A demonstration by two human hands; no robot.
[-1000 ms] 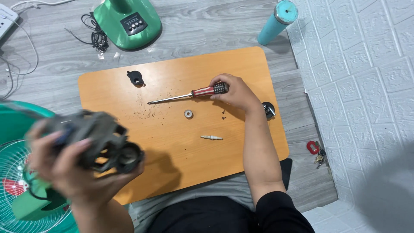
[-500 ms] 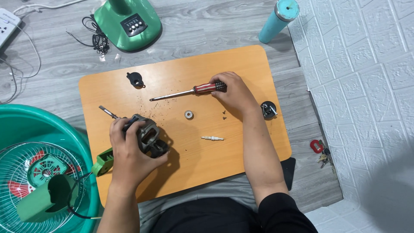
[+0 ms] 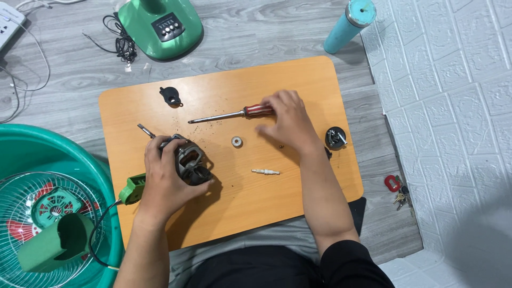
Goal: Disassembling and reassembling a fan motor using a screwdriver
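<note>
Left of centre on the orange wooden tabletop (image 3: 298, 176): grey metal fan motor with copper windings (image 3: 186, 162), clamped under the curled left hand (image 3: 165, 178), pinned flat against rolling. Right of centre: right hand (image 3: 288, 120), fingers loosely spread, gripping nothing, resting beside the red-handled screwdriver (image 3: 232, 113), kept within reach. Between them, small round silver washer (image 3: 237, 141).

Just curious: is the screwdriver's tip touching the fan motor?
No: the screwdriver lies apart from the motor held by the left hand.

Left hand (image 3: 165, 178) gripping fan motor (image 3: 188, 164), right hand (image 3: 285, 120) touching screwdriver (image 3: 230, 113), wooden table (image 3: 298, 80)
</note>
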